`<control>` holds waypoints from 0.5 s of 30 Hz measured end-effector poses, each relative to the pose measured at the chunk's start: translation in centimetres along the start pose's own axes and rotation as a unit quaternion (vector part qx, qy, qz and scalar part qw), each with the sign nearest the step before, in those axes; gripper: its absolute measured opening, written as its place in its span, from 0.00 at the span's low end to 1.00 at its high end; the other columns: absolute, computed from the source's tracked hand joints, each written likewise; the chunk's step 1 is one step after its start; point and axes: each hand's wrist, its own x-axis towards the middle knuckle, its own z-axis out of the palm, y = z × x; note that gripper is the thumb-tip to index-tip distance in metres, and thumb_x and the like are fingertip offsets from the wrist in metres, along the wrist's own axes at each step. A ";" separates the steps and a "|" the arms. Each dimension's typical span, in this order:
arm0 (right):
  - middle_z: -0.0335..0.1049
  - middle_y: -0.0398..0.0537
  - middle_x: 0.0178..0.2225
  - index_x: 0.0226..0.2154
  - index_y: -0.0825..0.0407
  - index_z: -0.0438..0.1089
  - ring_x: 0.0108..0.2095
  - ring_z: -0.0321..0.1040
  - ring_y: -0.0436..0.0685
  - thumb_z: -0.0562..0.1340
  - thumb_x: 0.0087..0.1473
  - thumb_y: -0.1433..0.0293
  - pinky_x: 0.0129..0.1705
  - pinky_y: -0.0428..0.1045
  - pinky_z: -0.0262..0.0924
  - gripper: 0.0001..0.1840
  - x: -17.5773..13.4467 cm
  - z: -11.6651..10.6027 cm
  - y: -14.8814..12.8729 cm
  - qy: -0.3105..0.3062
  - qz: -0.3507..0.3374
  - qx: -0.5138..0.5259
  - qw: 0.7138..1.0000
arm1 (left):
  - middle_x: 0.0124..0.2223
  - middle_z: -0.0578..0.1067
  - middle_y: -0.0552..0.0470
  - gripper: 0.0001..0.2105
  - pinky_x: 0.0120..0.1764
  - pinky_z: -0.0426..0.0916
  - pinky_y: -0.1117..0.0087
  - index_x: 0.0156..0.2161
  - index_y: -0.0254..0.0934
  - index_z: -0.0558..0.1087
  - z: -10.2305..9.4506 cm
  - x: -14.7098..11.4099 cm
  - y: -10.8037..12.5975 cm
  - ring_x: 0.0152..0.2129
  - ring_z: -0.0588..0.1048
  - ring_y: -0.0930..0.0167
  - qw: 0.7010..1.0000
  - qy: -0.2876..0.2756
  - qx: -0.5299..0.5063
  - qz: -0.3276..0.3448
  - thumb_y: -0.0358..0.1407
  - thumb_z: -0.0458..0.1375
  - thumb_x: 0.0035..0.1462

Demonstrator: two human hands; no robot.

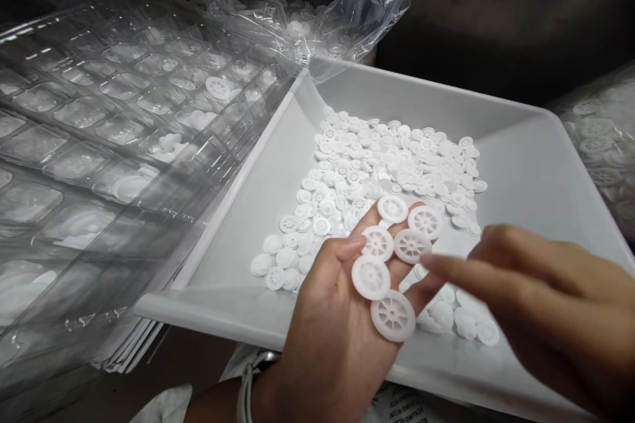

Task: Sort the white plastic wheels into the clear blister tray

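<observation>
Several white plastic wheels (371,277) with spokes lie spread over the palm and fingers of my left hand (327,324), above the front part of a white tray (526,165). My left thumb presses the edge of one wheel. From the right comes my right hand (550,297), slightly blurred, its index finger stretched out to the rim of a wheel (413,246). It seems to touch that wheel but grips nothing; its other fingers are partly hidden. A heap of similar small white wheels (367,165) covers much of the tray's floor.
To the left, clear plastic blister trays (119,89) are stacked, with white parts in some pockets. One loose wheel (218,87) rests on them. A clear plastic bag (357,6) with white parts stands behind the tray. Another bag of wheels (602,139) is at the right.
</observation>
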 end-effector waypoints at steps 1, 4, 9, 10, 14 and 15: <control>0.62 0.43 0.28 0.56 0.50 0.69 0.22 0.60 0.48 0.50 0.66 0.78 0.22 0.48 0.53 0.21 0.0 0.1 -0.3 -0.023 -0.038 -0.039 0.998 | 0.55 0.78 0.43 0.24 0.61 0.64 0.54 0.63 0.37 0.65 0.1 0.0 0.0 0.57 0.74 0.61 1.000 -0.017 -0.001 -0.005 0.35 0.46 0.64; 0.62 0.46 0.30 0.56 0.58 0.67 0.25 0.60 0.51 0.50 0.69 0.66 0.23 0.50 0.50 0.20 0.3 0.3 -1.1 -0.059 -0.099 -0.054 0.992 | 0.51 0.80 0.43 0.23 0.61 0.63 0.54 0.60 0.36 0.70 0.3 0.2 0.0 0.56 0.74 0.60 0.998 -0.063 0.000 -0.014 0.33 0.44 0.64; 0.62 0.46 0.30 0.56 0.62 0.65 0.28 0.61 0.51 0.51 0.65 0.73 0.25 0.51 0.51 0.20 0.4 0.6 -1.0 -0.042 -0.107 -0.057 0.992 | 0.48 0.80 0.43 0.21 0.62 0.61 0.56 0.51 0.34 0.75 0.4 0.2 0.0 0.55 0.74 0.60 0.995 -0.093 0.023 -0.013 0.34 0.41 0.67; 0.62 0.46 0.31 0.57 0.62 0.65 0.28 0.60 0.51 0.51 0.65 0.73 0.25 0.51 0.51 0.21 0.3 0.6 -0.9 -0.043 -0.105 -0.049 0.992 | 0.47 0.80 0.43 0.21 0.62 0.60 0.57 0.48 0.34 0.76 0.5 0.1 0.0 0.54 0.74 0.61 0.995 -0.095 0.029 -0.013 0.34 0.40 0.67; 0.63 0.47 0.31 0.60 0.61 0.63 0.28 0.61 0.52 0.53 0.65 0.71 0.25 0.51 0.51 0.23 0.1 0.5 -0.8 -0.056 -0.089 -0.036 0.994 | 0.47 0.80 0.43 0.20 0.63 0.58 0.58 0.43 0.34 0.77 0.4 0.0 0.0 0.54 0.74 0.61 0.995 -0.095 0.034 -0.011 0.36 0.41 0.69; 0.63 0.47 0.32 0.61 0.61 0.62 0.29 0.62 0.52 0.53 0.65 0.71 0.26 0.51 0.52 0.24 0.1 0.5 -0.9 -0.058 -0.087 -0.039 0.994 | 0.48 0.80 0.43 0.19 0.63 0.58 0.58 0.43 0.34 0.77 0.4 0.0 0.0 0.54 0.74 0.61 0.995 -0.091 0.033 -0.012 0.37 0.43 0.69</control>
